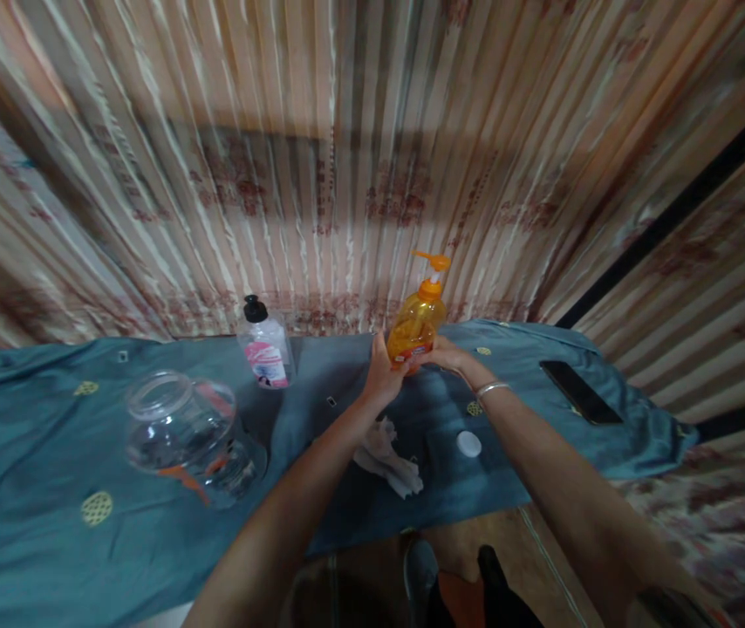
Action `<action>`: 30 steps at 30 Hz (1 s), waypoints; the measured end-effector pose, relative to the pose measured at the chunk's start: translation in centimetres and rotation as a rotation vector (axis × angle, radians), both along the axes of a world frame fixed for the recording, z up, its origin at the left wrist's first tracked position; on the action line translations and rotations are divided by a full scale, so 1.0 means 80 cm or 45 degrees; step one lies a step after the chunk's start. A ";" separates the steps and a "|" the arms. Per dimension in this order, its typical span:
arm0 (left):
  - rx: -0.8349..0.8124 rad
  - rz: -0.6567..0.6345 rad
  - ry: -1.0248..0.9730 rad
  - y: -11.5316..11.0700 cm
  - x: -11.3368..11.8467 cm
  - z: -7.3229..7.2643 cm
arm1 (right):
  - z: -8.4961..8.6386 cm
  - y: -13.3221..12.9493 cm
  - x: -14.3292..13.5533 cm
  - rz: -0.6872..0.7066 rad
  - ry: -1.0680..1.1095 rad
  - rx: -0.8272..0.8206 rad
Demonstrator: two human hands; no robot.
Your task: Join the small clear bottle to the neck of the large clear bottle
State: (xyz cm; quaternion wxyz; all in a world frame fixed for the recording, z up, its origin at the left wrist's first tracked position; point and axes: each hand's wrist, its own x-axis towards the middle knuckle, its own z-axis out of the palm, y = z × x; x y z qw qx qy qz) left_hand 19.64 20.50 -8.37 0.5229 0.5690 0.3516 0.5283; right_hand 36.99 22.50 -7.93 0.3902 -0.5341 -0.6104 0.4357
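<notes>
Both my hands are closed around the lower part of a yellow pump bottle [417, 321] with an orange pump head, which leans slightly to the right over the far side of the cloth. My left hand [384, 375] grips it from the left, and my right hand [444, 356] from the right, a bracelet on that wrist. Below my hands lies a crumpled whitish tissue [386, 458]. A round white cap [468, 444] rests on the cloth near my right forearm.
A teal cloth [38, 462] covers the table. To the left stand a clear pump bottle [266, 353] with a black top and a large clear plastic jar [180, 436]. A black phone [580, 391] lies to the right. A pleated curtain [320, 174] hangs behind.
</notes>
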 end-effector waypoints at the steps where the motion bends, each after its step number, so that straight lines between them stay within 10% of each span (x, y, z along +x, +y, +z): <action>1: -0.009 0.006 0.027 -0.009 -0.008 -0.001 | -0.002 -0.003 -0.003 -0.012 0.031 -0.016; 10: -0.098 0.025 0.120 -0.092 -0.090 -0.014 | -0.020 -0.017 -0.034 -0.196 0.215 0.024; 22: -0.219 0.090 0.006 -0.163 -0.110 -0.012 | -0.030 -0.022 -0.042 -0.383 0.129 0.062; 30: -0.171 0.216 0.035 -0.199 -0.125 -0.014 | -0.028 -0.130 -0.087 -0.905 -0.207 0.387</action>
